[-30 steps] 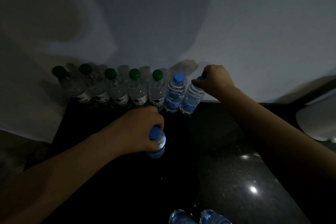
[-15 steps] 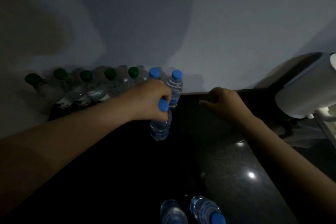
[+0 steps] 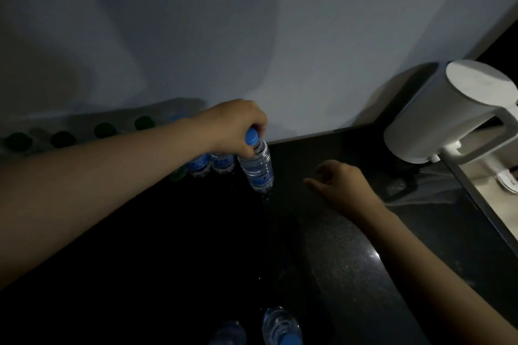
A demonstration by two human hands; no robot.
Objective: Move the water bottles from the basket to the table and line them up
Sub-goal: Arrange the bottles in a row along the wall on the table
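Note:
My left hand point(image 3: 235, 127) grips a blue-capped water bottle point(image 3: 258, 166) by its neck, holding it at the right end of the row along the wall. Two other blue-labelled bottles point(image 3: 211, 165) stand just left of it, partly hidden by my wrist. Several green caps point(image 3: 105, 129) of further bottles show above my left forearm. My right hand point(image 3: 340, 183) hovers over the dark table point(image 3: 350, 246) to the right, fingers loosely curled, holding nothing. Two more blue-capped bottles point(image 3: 280, 326) show at the bottom edge; the basket is not visible.
A white kettle point(image 3: 445, 109) stands at the back right corner of the table. A pale ledge point(image 3: 487, 190) runs along the right edge. The wall point(image 3: 252, 36) rises directly behind the bottle row.
My left hand carried the blue-capped bottle from mid-table up to the right end of the row. My right hand let go of the row's end bottle and drew back right.

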